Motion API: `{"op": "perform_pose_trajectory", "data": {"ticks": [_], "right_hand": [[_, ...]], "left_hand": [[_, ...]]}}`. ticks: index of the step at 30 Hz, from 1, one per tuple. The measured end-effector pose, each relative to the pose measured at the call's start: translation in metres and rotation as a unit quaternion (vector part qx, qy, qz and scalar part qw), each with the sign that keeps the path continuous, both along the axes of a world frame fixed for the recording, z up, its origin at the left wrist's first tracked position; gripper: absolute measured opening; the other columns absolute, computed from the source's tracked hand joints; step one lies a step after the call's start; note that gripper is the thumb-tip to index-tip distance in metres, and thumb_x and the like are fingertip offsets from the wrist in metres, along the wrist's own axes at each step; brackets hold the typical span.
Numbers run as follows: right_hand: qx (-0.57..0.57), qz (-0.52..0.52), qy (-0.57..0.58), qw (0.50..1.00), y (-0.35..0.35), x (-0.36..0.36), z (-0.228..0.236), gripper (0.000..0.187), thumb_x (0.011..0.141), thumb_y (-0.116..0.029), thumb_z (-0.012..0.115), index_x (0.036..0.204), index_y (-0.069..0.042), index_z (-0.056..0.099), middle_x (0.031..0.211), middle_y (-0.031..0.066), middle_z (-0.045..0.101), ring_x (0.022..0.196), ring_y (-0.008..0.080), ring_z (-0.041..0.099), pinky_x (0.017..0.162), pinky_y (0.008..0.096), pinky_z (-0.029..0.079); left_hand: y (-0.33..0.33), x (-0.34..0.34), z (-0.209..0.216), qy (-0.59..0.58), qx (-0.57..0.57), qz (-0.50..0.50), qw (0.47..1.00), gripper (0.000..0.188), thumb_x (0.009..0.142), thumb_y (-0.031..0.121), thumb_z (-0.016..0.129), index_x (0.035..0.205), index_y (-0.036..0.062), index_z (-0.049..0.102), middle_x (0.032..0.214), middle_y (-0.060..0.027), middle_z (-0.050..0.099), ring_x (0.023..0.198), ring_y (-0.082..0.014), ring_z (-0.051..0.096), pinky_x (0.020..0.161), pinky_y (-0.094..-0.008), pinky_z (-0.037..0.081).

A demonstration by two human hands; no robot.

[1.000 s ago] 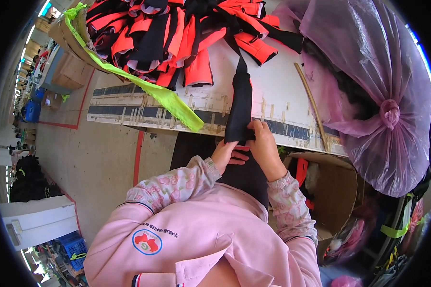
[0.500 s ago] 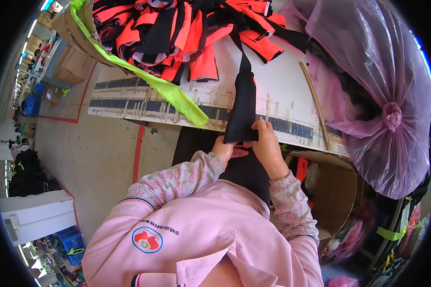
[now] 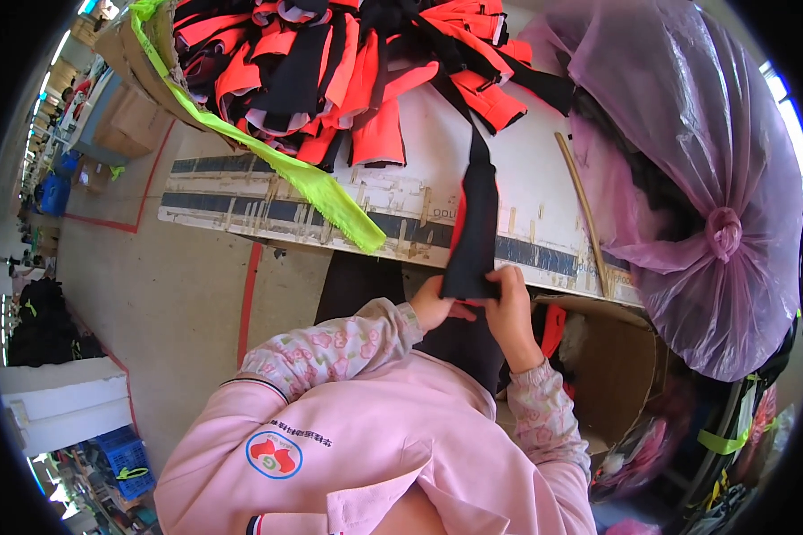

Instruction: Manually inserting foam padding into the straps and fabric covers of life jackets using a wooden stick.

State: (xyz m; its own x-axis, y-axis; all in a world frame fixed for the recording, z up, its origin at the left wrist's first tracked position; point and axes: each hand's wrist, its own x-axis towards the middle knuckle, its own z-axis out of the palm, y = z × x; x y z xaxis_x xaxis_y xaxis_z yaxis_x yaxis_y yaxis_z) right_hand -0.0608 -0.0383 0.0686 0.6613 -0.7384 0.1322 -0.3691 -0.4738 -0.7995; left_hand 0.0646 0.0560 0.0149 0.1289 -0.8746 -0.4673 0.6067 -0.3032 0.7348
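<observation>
A black fabric piece [image 3: 475,234] with an orange-red edge hangs over the table's front edge toward me. Its narrow strap end runs back up to a pile of similar black and orange-red pieces [image 3: 330,85]. My left hand [image 3: 431,304] pinches the lower left corner of the near, wide end, some fingers underneath. On the opposite corner, my right hand [image 3: 512,314] grips with thumb and fingers closed. The piece is stretched between the pile and my hands, above my lap. What my fingers do beneath the cloth is hidden.
The white, tape-marked table [image 3: 531,183] carries the pile and a thin wooden stick [image 3: 582,205]. A neon yellow strip [image 3: 303,178] drapes at the left. A knotted purple plastic bag [image 3: 714,107] bulges at the right. Below the table stands an open cardboard box [image 3: 629,357].
Both hands have drawn the near end of the fabric piece toward me and slightly right. More of its orange-red left edge shows now.
</observation>
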Motion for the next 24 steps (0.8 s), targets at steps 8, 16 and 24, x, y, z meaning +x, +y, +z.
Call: {"op": "perform_pose_trajectory", "data": {"ticks": [8,16,24], "right_hand": [[0.123,-0.103,-0.035,0.986,0.031,-0.06,-0.032,0.031,0.057,0.016,0.044,0.084,0.002,0.046,0.079,0.0135,0.046,0.072,0.027,0.05,0.064,0.0303,0.043],[-0.036,-0.039,-0.102,0.993,-0.024,0.0,0.01,0.033,0.058,0.017,0.044,0.087,0.001,0.047,0.082,0.0157,0.048,0.074,0.0311,0.051,0.066,0.0327,0.044],[-0.01,-0.001,-0.001,1.0,-0.03,0.008,0.008,0.029,0.063,0.011,0.056,0.088,0.0,0.047,0.087,0.0171,0.053,0.076,0.0338,0.055,0.068,0.0373,0.044]], "left_hand": [[-0.005,-0.029,0.001,-0.13,-0.075,-0.138,0.979,0.021,0.083,-0.004,0.049,0.103,-0.0015,0.053,0.091,-0.0145,0.063,0.076,-0.0231,0.065,0.06,-0.0311,0.055],[-0.034,0.002,0.021,-0.232,-0.135,0.036,0.963,0.02,0.086,0.005,0.05,0.105,-0.0005,0.053,0.079,-0.0101,0.063,0.07,-0.0192,0.064,0.062,-0.0288,0.051],[-0.029,0.015,0.023,-0.133,-0.054,0.002,0.99,0.023,0.089,0.011,0.046,0.108,0.0012,0.053,0.087,-0.011,0.065,0.074,-0.0184,0.063,0.053,-0.0282,0.052]]}}
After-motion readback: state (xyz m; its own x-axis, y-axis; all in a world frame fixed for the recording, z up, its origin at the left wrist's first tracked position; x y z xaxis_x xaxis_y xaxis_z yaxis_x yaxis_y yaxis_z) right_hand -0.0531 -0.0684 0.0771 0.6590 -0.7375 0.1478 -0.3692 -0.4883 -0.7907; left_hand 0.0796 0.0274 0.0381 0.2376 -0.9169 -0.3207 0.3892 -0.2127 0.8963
